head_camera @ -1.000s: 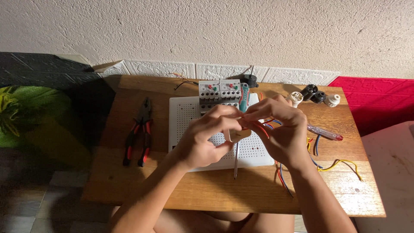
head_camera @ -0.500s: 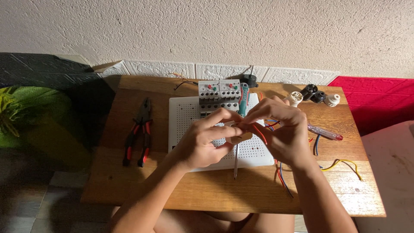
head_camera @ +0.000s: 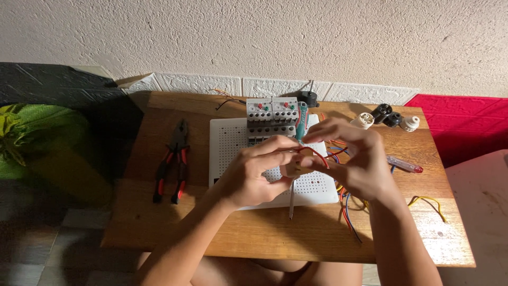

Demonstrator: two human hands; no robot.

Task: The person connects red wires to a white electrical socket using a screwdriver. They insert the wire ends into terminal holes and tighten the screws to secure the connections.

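**A:** Start at the near edge. What's there?

**B:** The wooden table (head_camera: 264,233), bare along its near side. Both forearms come up over it from below, and a bundle of coloured wires (head_camera: 346,209) trails toward the near right, with a yellow wire (head_camera: 426,201) looping further right.

**A:** And the hands?

**B:** They meet over the middle of the table. The left hand (head_camera: 254,175) is curled, its fingers pinched on a small pale part (head_camera: 292,168). The right hand (head_camera: 357,159) is just beside it, fingertips closed on a red wire (head_camera: 312,152) that arcs between the two hands down to that part. Whether the wire end sits inside the part, I cannot tell.

**A:** What lies under them?

**B:** A white perforated board (head_camera: 227,151). A thin metal shaft (head_camera: 291,204) pokes out below the hands past the board's near edge, and its green handle (head_camera: 302,119) shows beyond them.

**A:** To the sides?

**B:** Left of the board, red-handled pliers (head_camera: 172,167) lie flat, well apart from the hands. Right, a clear-handled tester screwdriver (head_camera: 405,164).

**A:** Farther back?

**B:** Two grey breaker-like modules (head_camera: 271,111) at the board's far edge, then white and black lamp holders (head_camera: 389,117) far right, and a small black round part (head_camera: 308,98) by the wall.
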